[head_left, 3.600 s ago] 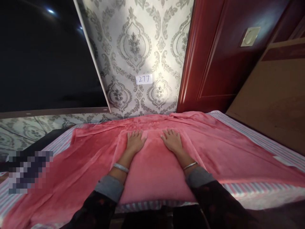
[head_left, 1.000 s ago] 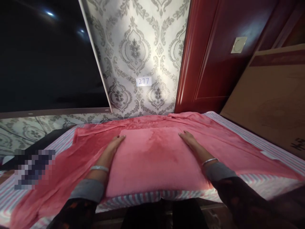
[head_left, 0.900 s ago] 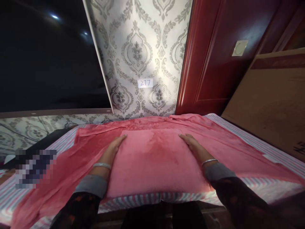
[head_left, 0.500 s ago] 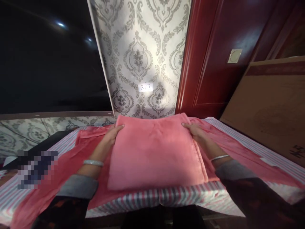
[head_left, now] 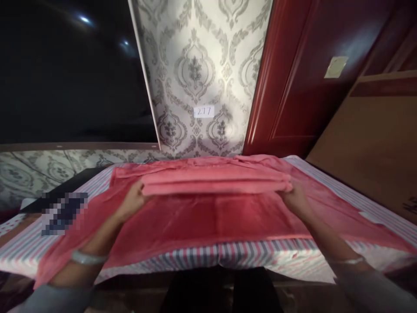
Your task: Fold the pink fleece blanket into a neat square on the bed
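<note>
Both my hands grip a folded pink plush cloth (head_left: 215, 182) by its two ends. It shows as a narrow layered band stretched across the middle of the head view. My left hand (head_left: 133, 202) is closed around the left end, and my right hand (head_left: 297, 201) is closed around the right end. Beneath and in front of the band lies a larger spread of red-pink plush fabric (head_left: 202, 219) with creases, reaching out to both sides. Whether the band is joined to this fabric at the back cannot be made out. My fingertips are partly hidden behind the cloth.
A striped sheet (head_left: 247, 254) covers the table and hangs over its near edge. A patterned wall with a paper label (head_left: 203, 111) rises behind. A dark screen (head_left: 71, 78) is at left, a red door (head_left: 293, 78) and a large cardboard box (head_left: 368, 139) at right.
The folded cloth has gone from lying broad and flat at the near edge to a narrow band farther back. My hands still hold its sides, now farther apart, and the fabric beneath is exposed.
</note>
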`<act>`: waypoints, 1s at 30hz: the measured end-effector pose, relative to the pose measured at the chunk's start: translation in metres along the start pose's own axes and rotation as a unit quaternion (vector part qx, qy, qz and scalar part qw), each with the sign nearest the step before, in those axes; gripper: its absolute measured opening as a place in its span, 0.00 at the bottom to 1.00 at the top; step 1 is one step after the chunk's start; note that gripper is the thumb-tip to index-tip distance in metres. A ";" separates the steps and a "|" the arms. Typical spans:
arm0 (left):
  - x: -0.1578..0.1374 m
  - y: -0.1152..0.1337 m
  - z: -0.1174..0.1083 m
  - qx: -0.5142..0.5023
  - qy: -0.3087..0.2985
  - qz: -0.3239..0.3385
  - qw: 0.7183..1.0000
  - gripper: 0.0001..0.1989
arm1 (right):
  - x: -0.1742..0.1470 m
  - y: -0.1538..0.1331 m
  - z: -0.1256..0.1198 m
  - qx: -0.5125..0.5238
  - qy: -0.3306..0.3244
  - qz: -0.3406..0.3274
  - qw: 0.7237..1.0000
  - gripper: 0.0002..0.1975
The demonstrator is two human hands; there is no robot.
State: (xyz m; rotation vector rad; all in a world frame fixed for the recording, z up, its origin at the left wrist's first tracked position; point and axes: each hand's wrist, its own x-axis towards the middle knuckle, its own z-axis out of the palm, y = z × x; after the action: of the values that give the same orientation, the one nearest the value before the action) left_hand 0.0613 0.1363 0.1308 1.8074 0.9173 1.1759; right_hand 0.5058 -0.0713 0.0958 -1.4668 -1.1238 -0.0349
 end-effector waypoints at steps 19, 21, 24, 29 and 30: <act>-0.084 -0.045 0.012 -0.005 -0.017 -0.276 0.961 0.35 | -0.080 0.047 -0.017 -0.027 -0.151 0.285 0.946 0.25; -0.083 -0.044 0.012 -0.029 -0.009 -0.278 0.960 0.37 | -0.072 0.045 -0.014 -0.012 -0.151 0.301 0.941 0.27; -0.072 -0.047 0.010 -0.076 -0.011 -0.282 0.956 0.38 | -0.059 0.045 -0.005 0.043 -0.152 0.313 0.937 0.24; -0.030 -0.058 0.015 -0.157 -0.020 -0.306 0.939 0.36 | -0.039 0.052 0.020 0.131 -0.133 0.318 0.930 0.23; -0.020 -0.058 0.018 -0.169 -0.016 -0.301 0.938 0.34 | -0.034 0.053 0.025 0.140 -0.128 0.310 0.932 0.23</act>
State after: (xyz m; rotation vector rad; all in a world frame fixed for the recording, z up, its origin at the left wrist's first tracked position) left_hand 0.0629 0.1406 0.0672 1.1452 1.0731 0.8389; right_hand 0.5072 -0.0618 0.0287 -1.5294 -0.7787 0.7482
